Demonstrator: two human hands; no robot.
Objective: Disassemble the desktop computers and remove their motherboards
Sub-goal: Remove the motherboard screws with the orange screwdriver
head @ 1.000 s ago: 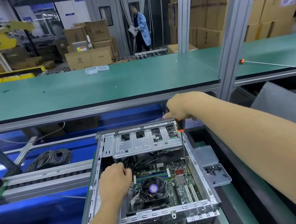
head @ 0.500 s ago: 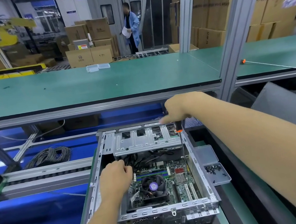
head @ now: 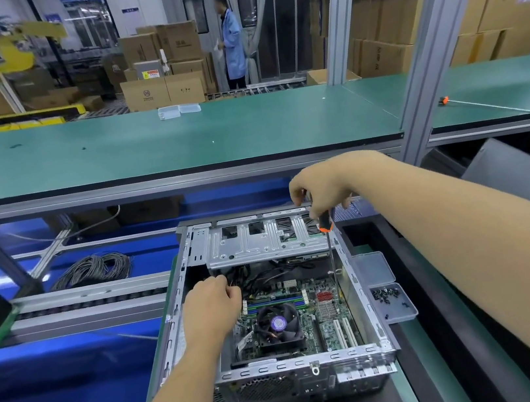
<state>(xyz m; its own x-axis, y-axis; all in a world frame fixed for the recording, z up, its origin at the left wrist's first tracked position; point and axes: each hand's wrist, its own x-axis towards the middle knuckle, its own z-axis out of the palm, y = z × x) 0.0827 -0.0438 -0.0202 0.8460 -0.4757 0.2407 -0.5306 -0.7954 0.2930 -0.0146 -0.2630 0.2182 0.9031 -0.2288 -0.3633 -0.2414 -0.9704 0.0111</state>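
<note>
An open desktop case [head: 363,289] lies in front of me with its lid off. Its green motherboard [head: 325,315] shows inside, with a black CPU fan [head: 279,326] in the middle. A silver drive cage [head: 256,243] spans the far end. My right hand [head: 320,185] grips the black-and-orange handle of a long screwdriver [head: 330,249], held upright with its tip down on the board near the right wall. My left hand [head: 211,308] reaches into the left side of the case, fingers curled among the black cables [head: 267,272]; what it holds is hidden.
A clear plastic box [head: 391,299] with several small black screws sits against the case's right wall. A green bench [head: 145,143] runs across beyond. A coil of grey cable [head: 95,269] lies at the left. A person in a blue coat [head: 231,40] stands far back among cardboard boxes.
My right hand has lifted slightly and the screwdriver stands more upright, its tip lower in the case. My left hand stays in the same spot by the cables.
</note>
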